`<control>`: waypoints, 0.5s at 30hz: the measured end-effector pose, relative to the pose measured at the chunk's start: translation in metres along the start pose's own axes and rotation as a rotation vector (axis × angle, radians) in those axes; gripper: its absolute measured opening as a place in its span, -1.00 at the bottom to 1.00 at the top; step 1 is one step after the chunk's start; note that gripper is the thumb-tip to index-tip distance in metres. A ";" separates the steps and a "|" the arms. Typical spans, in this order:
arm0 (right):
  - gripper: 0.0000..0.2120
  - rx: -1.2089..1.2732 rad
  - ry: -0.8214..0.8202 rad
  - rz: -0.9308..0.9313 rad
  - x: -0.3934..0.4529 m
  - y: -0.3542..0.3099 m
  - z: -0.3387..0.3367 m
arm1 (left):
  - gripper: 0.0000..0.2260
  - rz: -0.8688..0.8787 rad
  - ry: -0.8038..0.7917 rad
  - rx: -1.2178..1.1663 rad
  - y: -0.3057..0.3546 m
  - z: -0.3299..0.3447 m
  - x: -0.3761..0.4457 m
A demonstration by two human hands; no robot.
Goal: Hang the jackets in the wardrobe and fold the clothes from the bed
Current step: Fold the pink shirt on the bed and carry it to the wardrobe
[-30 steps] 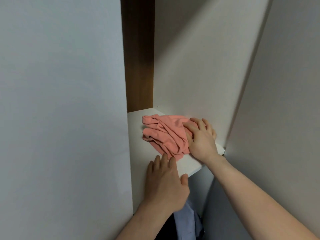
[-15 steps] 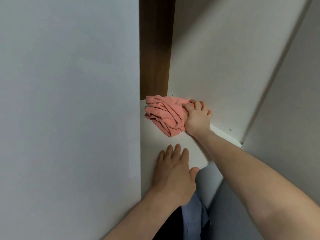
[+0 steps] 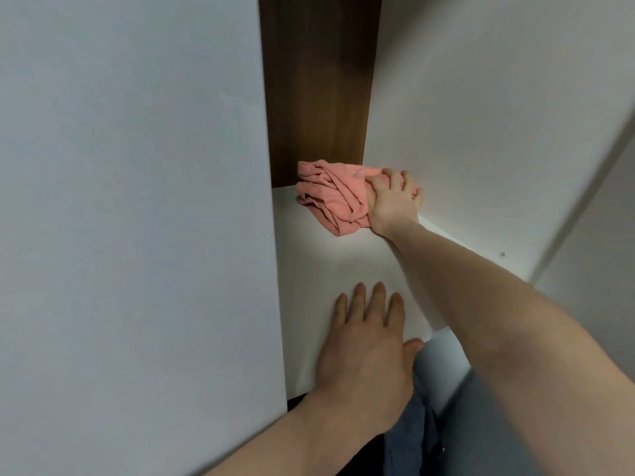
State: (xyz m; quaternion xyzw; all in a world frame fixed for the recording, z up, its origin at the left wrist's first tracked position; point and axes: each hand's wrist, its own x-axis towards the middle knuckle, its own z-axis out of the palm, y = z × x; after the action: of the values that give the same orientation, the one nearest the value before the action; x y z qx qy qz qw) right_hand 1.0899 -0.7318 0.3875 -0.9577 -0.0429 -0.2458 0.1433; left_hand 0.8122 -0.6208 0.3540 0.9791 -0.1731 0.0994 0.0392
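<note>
A crumpled pink garment lies at the back of a white wardrobe shelf, against the brown back panel. My right hand is stretched deep into the compartment, its fingers curled over the garment's right end and gripping it. At the front of the shelf my left hand lies flat with straight fingers, the thumb hooked over the front edge. It holds nothing.
White side panels close in the narrow compartment on the left and right, with the dark wood back panel behind. Blue-grey clothing hangs below the shelf's front edge. A small metal peg sits in the right wall.
My right hand has pushed the pink garment from mid-shelf to the back of the compartment. My left hand has stayed flat at the shelf's front.
</note>
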 end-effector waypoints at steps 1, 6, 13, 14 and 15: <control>-0.57 0.004 -0.014 -0.003 0.005 -0.001 0.003 | -0.43 -0.001 0.016 0.006 0.000 0.001 -0.001; -0.50 0.016 -0.059 -0.012 0.025 -0.006 0.018 | -0.44 0.006 0.037 0.012 0.000 0.005 0.001; -0.52 0.084 -0.167 0.001 0.041 -0.008 0.017 | -0.47 -0.003 0.091 0.035 0.002 0.009 0.004; -0.50 0.091 -0.182 -0.007 0.040 -0.005 0.017 | -0.47 -0.005 0.089 0.037 0.002 0.009 0.004; -0.48 0.097 -0.184 -0.021 0.036 -0.001 0.017 | -0.47 -0.006 0.084 0.032 0.002 0.010 0.004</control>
State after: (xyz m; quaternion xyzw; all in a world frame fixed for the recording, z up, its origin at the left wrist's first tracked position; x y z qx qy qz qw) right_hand 1.1293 -0.7251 0.3916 -0.9676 -0.0780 -0.1560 0.1823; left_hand 0.8171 -0.6248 0.3456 0.9750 -0.1669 0.1431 0.0309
